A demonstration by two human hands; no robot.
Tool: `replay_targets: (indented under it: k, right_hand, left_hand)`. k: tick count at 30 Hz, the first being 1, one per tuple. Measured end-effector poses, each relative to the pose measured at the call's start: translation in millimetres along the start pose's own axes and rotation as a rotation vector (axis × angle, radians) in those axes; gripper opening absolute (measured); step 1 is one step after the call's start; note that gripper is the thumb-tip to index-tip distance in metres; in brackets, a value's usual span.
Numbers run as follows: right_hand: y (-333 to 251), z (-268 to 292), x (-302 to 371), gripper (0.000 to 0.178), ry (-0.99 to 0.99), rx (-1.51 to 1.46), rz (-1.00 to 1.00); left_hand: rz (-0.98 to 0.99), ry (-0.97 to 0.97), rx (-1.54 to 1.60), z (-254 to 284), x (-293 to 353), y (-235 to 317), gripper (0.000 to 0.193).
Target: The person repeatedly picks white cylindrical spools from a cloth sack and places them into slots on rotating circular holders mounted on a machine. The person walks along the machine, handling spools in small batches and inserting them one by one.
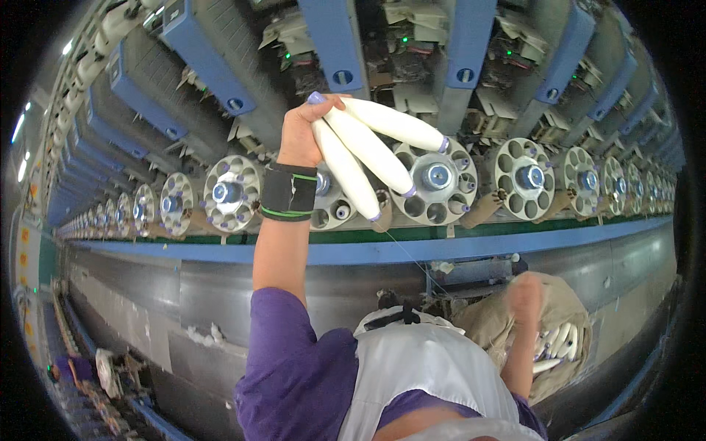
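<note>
My left hand (pixel 312 132), raised with a dark wristband on the wrist, is closed round the ends of several white yarn bobbins (pixel 371 151). They fan out to the right and downward, their purple tube tips pointing away from the hand. They hang in front of a round bobbin magazine (pixel 434 176) with holes around a blue hub. A thin thread (pixel 412 257) runs from near the lowest bobbin's tip down to the right. My right hand (pixel 524 298) is smeared by motion above a beige cloth-lined container (pixel 566 298); its fingers cannot be made out. More white bobbins (pixel 562 342) lie inside that container.
A long row of winding machines with blue panels (pixel 471 44) stands ahead, with more round magazines (pixel 524 178) along it. A blue rail (pixel 353 250) runs below them. Another person (pixel 73 371) is far off at the lower left.
</note>
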State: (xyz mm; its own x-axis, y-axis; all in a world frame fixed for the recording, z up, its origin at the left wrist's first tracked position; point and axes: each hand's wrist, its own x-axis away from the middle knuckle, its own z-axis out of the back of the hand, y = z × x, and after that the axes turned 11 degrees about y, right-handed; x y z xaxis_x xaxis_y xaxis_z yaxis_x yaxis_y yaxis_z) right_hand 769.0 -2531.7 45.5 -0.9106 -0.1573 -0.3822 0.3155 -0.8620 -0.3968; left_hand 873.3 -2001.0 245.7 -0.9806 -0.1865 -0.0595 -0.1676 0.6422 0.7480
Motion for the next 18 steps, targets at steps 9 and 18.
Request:
replay_targets:
  k: [9,18]
  right_hand:
    - [-6,23,-138,0.059,0.148,-1.175,-0.368]
    - [41,-3,-102,0.008,-0.413,-1.473,-0.703]
  left_hand:
    - [0.169,-0.035,-0.116,-46,13,-80,0.016]
    - [0.17,0.087,-0.133,-56,46,-99,0.016]
